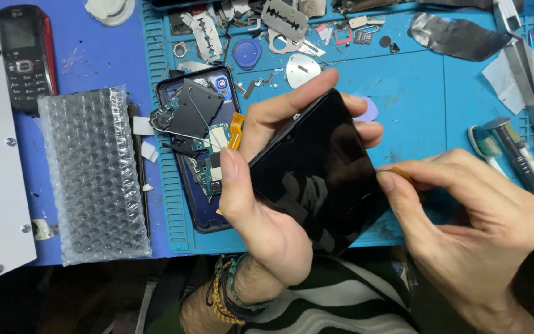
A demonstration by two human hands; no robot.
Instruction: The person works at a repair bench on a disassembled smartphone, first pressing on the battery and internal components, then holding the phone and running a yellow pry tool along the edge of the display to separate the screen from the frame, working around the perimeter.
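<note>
My left hand [267, 185] grips a black smartphone [319, 170], screen up and tilted, over the front edge of the blue work mat [415, 99]. Its thumb lies along the phone's left edge and the fingers wrap under the far side. My right hand [465, 216] pinches a small orange pick [400, 173] between thumb and forefinger, and the tip of the pick touches the phone's right edge. Left of the hands lies an opened blue phone body [202, 154] with bare circuit boards and an orange flex cable.
A sheet of bubble wrap [94, 173] lies at the left, with an old black and red keypad phone [23, 52] behind it. Razor blades [282, 18], screws and small parts litter the mat's far edge. A toothbrush [486, 148] and metal tools [526, 154] lie at the right.
</note>
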